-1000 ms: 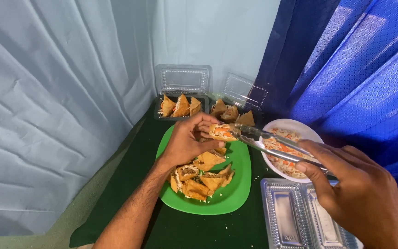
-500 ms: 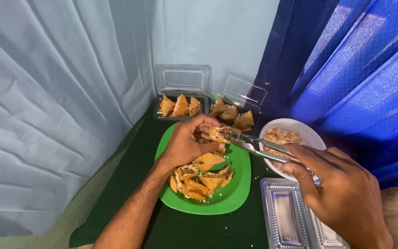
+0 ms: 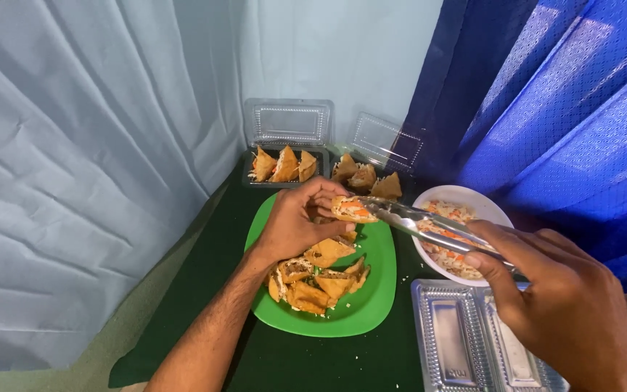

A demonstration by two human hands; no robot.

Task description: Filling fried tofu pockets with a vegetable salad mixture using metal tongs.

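Two hands over green plate (image 3: 371, 305): left hand (image 3: 295, 225) fingers gripping stuffed pastry (image 3: 352, 209), right hand (image 3: 553, 305) fingers closed around metal tongs (image 3: 429, 225) touching its filling.

The place reads as a makeshift food stall or catering corner, not a fitted kitchen. Pale fabric drapes (image 3: 96, 145) and a blue curtain (image 3: 546, 109) stand in for walls. A table (image 3: 212, 276) under dark green cloth carries clear clamshell boxes (image 3: 288, 141) filled with fried triangular pastries (image 3: 284, 165), empty plastic boxes (image 3: 466, 341), a green plate (image 3: 371, 290) of split pastries, and a white bowl (image 3: 466, 196) of shredded vegetable filling. Metal tongs (image 3: 422, 221) serve as the only utensil.
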